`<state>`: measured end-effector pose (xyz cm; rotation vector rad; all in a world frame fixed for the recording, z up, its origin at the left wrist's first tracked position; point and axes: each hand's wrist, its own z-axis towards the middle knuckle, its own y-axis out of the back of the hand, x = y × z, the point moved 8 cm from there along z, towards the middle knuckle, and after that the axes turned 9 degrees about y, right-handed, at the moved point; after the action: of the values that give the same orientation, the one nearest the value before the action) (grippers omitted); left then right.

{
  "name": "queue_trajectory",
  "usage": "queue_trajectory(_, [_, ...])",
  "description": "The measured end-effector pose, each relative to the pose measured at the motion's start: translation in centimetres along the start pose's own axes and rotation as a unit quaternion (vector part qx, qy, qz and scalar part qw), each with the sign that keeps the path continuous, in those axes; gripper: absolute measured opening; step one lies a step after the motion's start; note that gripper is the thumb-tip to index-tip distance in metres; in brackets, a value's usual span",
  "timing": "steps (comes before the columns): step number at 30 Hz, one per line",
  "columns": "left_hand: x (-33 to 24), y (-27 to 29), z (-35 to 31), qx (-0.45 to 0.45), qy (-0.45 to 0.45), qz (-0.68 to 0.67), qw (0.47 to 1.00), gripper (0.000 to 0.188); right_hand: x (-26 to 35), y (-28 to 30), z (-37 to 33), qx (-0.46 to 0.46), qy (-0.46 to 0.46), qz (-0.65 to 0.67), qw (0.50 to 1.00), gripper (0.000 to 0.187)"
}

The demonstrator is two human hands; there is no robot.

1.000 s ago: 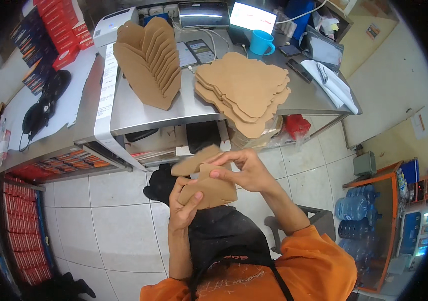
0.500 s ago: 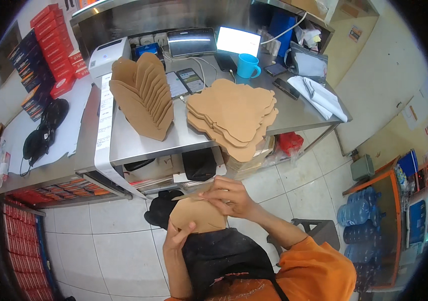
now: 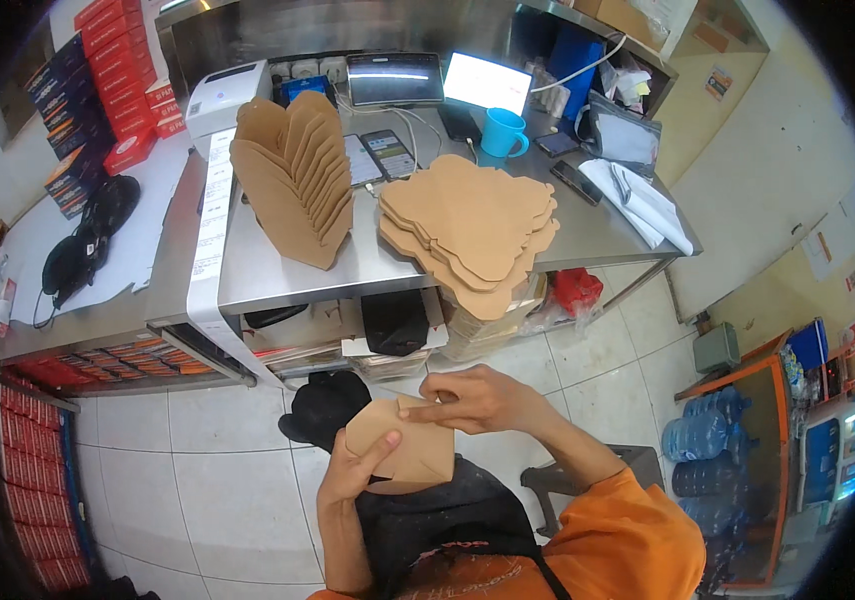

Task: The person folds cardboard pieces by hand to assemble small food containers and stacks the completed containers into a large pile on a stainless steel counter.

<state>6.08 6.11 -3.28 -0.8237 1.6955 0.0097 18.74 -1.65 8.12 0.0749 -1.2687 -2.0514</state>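
Note:
A brown cardboard takeaway box [image 3: 417,450], partly folded, is held above my lap. My left hand [image 3: 355,468] grips its left side, with the thumb lying on the near panel and the other fingers hidden behind. At the upper edge, my right hand [image 3: 477,400] has bent fingers on a flap of the box. Ahead on the metal table lies a pile of flat cardboard blanks [image 3: 472,220]. To their left stands a nested stack of folded cardboard boxes [image 3: 292,190].
Phones [image 3: 387,153], a blue mug [image 3: 502,132] and lit screens [image 3: 487,82] occupy the table's back. A white label printer [image 3: 227,98] stands at left, its paper strip [image 3: 209,240] hanging off the front edge. A dark stool [image 3: 587,480] is at my right.
The box has turned to show more of its front panel. My right hand has shifted slightly right, its fingers now lower over the flap. My left thumb lies further up the panel.

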Motion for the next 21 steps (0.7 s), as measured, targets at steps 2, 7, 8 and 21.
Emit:
queue_trajectory(2, [1.1, -0.2, 0.0, 0.025, 0.021, -0.029, 0.999, 0.040, 0.2, -0.3, -0.2, 0.033, -0.008, 0.090, 0.995, 0.044])
queue_trajectory(7, [0.8, -0.9, -0.6, 0.092, 0.005, -0.051, 0.994, 0.044, 0.4, 0.2, -0.1, 0.026, 0.020, 0.237, 0.971, 0.034])
queue_trajectory(8, [0.9, -0.8, -0.5, 0.102, 0.001, -0.055, 0.993, 0.045, 0.4, 0.2, 0.0, 0.026, 0.019, 0.240, 0.970, 0.032])
queue_trajectory(21, [-1.1, -3.1, -1.0, 0.133, 0.001, 0.080, 0.988, 0.024, -3.8, -3.8, -2.4, 0.068, -0.256, 0.529, 0.806, 0.079])
